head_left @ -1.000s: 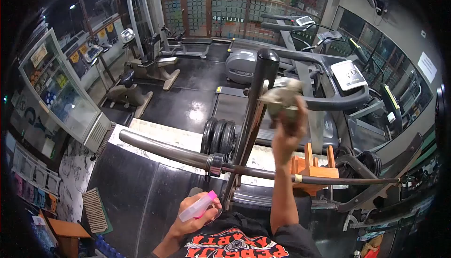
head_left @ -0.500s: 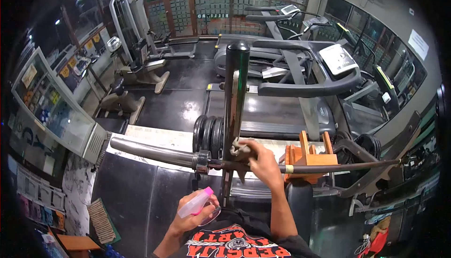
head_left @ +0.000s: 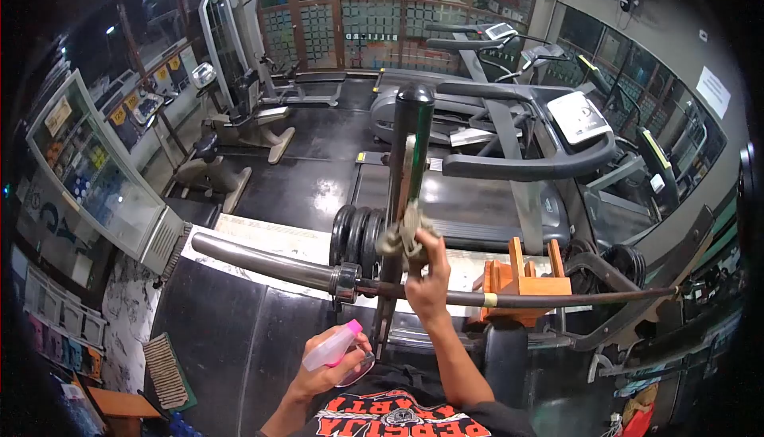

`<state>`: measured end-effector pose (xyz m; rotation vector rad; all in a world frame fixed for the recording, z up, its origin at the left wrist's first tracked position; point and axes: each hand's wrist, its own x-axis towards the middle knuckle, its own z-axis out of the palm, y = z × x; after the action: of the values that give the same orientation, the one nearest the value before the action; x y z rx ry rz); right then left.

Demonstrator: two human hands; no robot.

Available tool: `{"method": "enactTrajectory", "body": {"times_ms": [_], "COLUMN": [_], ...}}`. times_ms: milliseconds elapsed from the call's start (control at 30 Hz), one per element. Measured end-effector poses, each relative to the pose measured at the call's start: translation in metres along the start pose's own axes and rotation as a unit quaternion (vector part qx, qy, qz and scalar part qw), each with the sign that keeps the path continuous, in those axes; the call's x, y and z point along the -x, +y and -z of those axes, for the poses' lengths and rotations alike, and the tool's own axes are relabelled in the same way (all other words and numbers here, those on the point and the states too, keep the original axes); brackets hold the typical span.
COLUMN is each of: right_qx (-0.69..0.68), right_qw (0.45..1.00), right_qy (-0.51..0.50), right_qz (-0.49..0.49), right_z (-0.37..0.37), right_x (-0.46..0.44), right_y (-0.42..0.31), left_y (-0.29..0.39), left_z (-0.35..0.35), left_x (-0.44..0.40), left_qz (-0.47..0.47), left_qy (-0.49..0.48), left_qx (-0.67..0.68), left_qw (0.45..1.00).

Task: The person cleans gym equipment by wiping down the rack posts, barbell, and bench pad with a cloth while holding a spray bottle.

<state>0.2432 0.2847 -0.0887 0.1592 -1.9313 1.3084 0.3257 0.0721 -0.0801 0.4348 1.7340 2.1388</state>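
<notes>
In my left hand, low in front of my shirt, is a spray bottle with a whitish head and a pink nozzle; the fingers wrap round it. My right hand grips a crumpled grey-beige cloth and presses it against the black upright post, just above the barbell. The barbell lies across in front of me, its thick silver sleeve end pointing left. The post's lower part is partly hidden by the cloth and hand.
Black weight plates stand behind the bar. To the right is an orange wooden stand, with a black padded bench end below it. Treadmills fill the back right. A glass-door cabinet stands left.
My right hand has moved the cloth slightly up the post. The left hand with the spray bottle stays about where it was. The whole view has shifted a little.
</notes>
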Motion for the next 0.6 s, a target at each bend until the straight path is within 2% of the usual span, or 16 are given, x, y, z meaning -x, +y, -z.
{"method": "enactTrajectory", "body": {"times_ms": [100, 167, 200, 267, 300, 333, 367, 433, 500, 567, 600], "right_qx": [0.092, 0.234, 0.235, 0.196, 0.195, 0.095, -0.006, -0.062, -0.137, -0.225, -0.233], "right_qw": [0.987, 0.945, 0.944, 0.935, 0.936, 0.953, 0.959, 0.974, 0.985, 0.968, 0.965], "right_qy": [-0.113, -0.214, -0.215, -0.240, -0.238, -0.218, -0.197, -0.117, -0.006, 0.077, 0.118], "right_qz": [-0.074, -0.084, -0.086, -0.171, -0.171, -0.189, -0.205, -0.182, -0.109, -0.081, -0.029], "right_z": [0.021, 0.034, 0.037, 0.039, 0.040, 0.042, 0.042, 0.040, 0.033, 0.020, 0.010], "right_x": [0.037, 0.042, 0.040, 0.030, 0.024, 0.016, 0.008, -0.005, -0.022, -0.034, -0.041], "right_y": [0.002, -0.009, -0.013, -0.018, -0.014, -0.007, -0.005, -0.011, -0.022, -0.022, -0.024], "left_y": [-0.003, -0.002, -0.001, 0.001, 0.002, -0.005, -0.003, 0.002, 0.001, -0.001, -0.003], "left_z": [0.000, -0.002, -0.003, -0.005, -0.005, -0.002, -0.002, -0.001, 0.001, 0.005, 0.007], "left_x": [-0.003, -0.007, -0.008, -0.010, -0.012, -0.013, -0.011, -0.008, -0.005, -0.001, 0.000], "left_qz": [0.002, 0.006, 0.010, 0.002, -0.009, -0.067, -0.068, -0.011, -0.003, 0.005, 0.002], "left_qy": [-0.008, -0.019, -0.033, -0.045, -0.053, -0.058, -0.056, -0.026, -0.022, -0.017, -0.017], "left_qx": [-0.004, -0.021, -0.041, -0.031, -0.023, -0.052, -0.055, -0.015, -0.008, -0.004, -0.010], "left_qw": [1.000, 1.000, 0.999, 0.999, 0.998, 0.995, 0.995, 0.999, 1.000, 1.000, 1.000]}}
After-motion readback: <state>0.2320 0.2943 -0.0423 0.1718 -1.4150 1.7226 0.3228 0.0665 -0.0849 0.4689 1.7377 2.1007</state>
